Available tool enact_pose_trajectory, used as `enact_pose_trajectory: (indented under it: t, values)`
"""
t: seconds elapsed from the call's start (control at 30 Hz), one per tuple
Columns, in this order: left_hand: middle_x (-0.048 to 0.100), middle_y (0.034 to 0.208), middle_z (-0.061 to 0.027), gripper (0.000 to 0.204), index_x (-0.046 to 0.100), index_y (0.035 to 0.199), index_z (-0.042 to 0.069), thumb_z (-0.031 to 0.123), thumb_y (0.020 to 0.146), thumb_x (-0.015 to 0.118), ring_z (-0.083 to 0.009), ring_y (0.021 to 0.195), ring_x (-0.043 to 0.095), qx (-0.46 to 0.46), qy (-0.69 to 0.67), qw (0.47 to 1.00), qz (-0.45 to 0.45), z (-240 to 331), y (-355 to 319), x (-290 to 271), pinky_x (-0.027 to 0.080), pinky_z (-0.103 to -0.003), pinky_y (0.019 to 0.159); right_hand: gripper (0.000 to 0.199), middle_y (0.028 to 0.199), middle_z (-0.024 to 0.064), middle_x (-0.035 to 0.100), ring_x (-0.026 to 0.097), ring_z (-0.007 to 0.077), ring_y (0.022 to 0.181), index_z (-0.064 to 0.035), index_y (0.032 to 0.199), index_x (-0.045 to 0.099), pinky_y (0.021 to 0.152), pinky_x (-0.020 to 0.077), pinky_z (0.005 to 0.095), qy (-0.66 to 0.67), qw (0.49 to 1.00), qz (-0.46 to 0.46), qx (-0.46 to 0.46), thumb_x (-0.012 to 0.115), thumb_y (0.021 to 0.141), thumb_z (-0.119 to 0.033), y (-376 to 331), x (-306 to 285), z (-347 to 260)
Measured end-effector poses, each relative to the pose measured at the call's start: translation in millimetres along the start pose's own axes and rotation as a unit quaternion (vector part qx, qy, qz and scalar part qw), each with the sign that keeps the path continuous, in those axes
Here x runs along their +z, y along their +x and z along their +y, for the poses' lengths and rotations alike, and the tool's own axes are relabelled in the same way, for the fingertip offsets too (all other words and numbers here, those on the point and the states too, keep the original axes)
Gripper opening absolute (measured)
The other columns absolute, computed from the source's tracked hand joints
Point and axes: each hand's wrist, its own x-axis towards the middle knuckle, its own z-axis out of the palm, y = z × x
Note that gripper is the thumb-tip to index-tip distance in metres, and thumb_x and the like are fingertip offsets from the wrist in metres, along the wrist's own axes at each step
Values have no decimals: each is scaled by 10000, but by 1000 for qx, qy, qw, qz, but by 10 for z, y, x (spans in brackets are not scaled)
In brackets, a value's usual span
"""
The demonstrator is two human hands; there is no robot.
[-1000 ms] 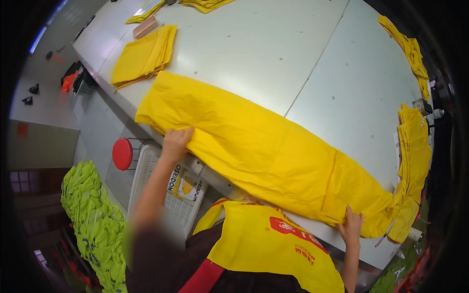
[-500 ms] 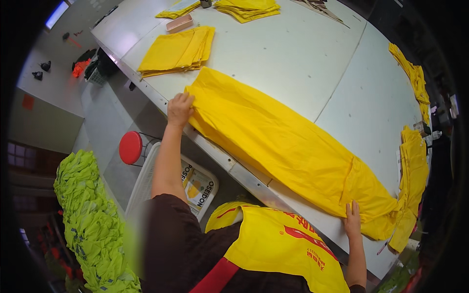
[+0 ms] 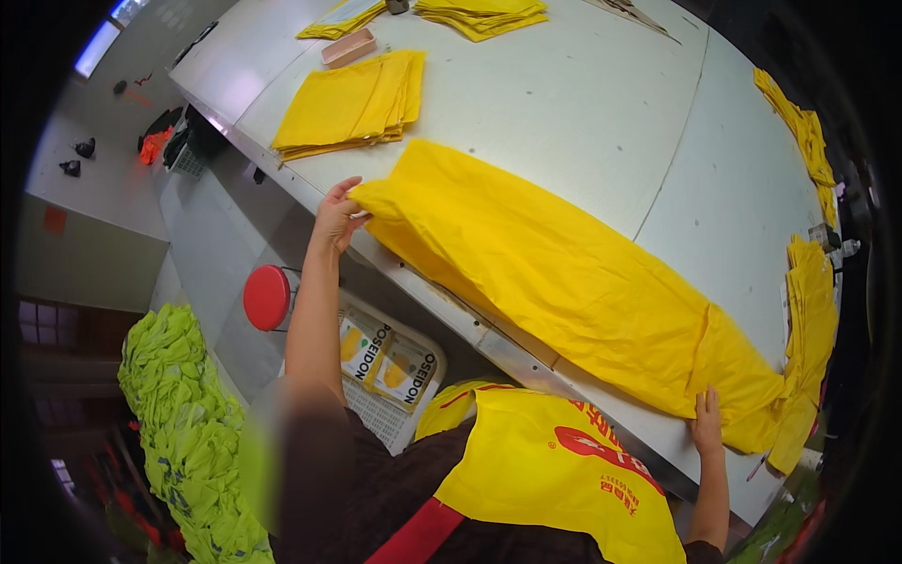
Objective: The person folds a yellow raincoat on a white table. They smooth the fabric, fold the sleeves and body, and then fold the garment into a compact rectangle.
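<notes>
You have one long yellow cloth [image 3: 564,273] spread slantwise along the near edge of the grey table [image 3: 583,113], running from the middle of that edge toward its near right corner. Your left hand [image 3: 335,218] pinches the cloth's far left end, fingers closed on the folded corner right at the table's edge. Your right hand [image 3: 707,425] lies flat and open on the cloth's other end, near the right corner, pressing rather than gripping.

Count the other yellow fabric on the table: one stack of folded yellow cloths [image 3: 352,101] sits just beyond your left hand toward the left edge; a second folded stack [image 3: 481,13] lies at the far edge; a thinner folded piece [image 3: 340,19] lies left of that. A small pinkish block [image 3: 349,47] rests between the near stack and the thin piece. Along the right edge you have two more heaps: one hanging pile of yellow cloth [image 3: 814,315] just past your right hand, and one strip of yellow pieces [image 3: 799,127] farther back.

Below the table's near edge stands one white plastic crate [image 3: 376,414]; two yellow-and-white packets [image 3: 385,362] lie in it. One red round stool top [image 3: 268,297] is just left of the crate. One heap of lime-green garments [image 3: 188,423] lies on the floor at your left.
</notes>
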Motion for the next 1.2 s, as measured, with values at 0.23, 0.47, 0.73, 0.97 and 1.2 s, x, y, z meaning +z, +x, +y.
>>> enact_pose_trajectory:
  t: [0.23,0.47,0.73,0.97,1.2]
  values:
    - [611,816,-57,207,607,887,10,-49,755,460,-132,713,550,122,444,886,58,-756,389,-538,435,-236,663,597,1448,195,163,195,394,1314,-6,1271,371,983,298,491,-64,995,-63,51,611,728,-62,2,-147,-205]
    - [613,1004,-134,424,569,1087,-31,262,783,611,-192,867,577,38,286,957,19,-483,828,-58,454,-299,772,337,833,228,623,606,380,789,6,891,639,733,470,442,-70,953,-266,125,486,794,-278,883,-1218,-1115]
    - [565,1123,-155,636,416,1255,20,286,734,668,-234,958,580,-118,436,887,-96,-81,1081,476,480,-336,789,525,1191,100,514,536,191,1007,-99,1339,331,818,453,366,668,682,-299,-3,486,896,-334,3287,-1538,-3457]
    - [537,1163,-91,588,350,1312,126,186,792,617,-203,1006,557,-265,437,839,-185,104,993,392,477,-352,818,640,1431,76,241,315,246,1262,-164,1403,142,1008,226,561,764,545,-306,163,472,900,-383,4006,-1318,-4541]
    - [500,1207,-97,570,312,1329,102,73,812,550,-205,1080,516,-231,245,915,-224,-129,995,188,454,-323,880,847,1434,75,219,287,269,1265,-236,1423,-44,967,156,651,789,474,-358,161,563,833,-248,3320,-962,-5039]
